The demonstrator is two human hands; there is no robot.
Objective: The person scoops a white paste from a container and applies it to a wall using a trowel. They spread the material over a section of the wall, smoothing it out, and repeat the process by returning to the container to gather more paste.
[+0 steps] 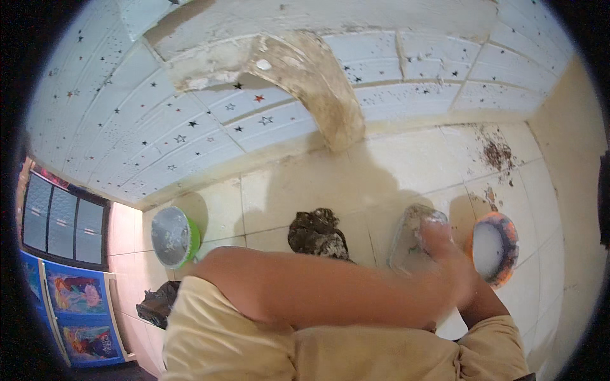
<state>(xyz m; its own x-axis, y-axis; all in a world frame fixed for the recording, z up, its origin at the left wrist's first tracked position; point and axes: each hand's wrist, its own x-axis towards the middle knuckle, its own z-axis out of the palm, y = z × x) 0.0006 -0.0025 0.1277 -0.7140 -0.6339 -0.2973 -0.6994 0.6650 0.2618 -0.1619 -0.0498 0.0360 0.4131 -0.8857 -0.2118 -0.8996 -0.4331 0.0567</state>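
My left forearm (330, 286) stretches across in front of me to the right, where it meets my right arm (483, 305). Where the two arms meet, my left hand (462, 287) blurs into my right wrist, and its fingers do not stand out. Over the near right part of a clear, box-like container (406, 244) is my right hand (437, 236), smeared by motion. Whitish-grey residue coats the container. Whether the fingers grip its rim or something in it cannot be made out.
An orange-rimmed bowl (508, 257) of milky liquid stands right of the container. A dark, crumpled bag (314, 233) lies mid-floor. At left are a green bucket (194, 235) and a black bag (159, 303). Dark debris (497, 154) litters the floor near the damaged, star-patterned wall (210, 127).
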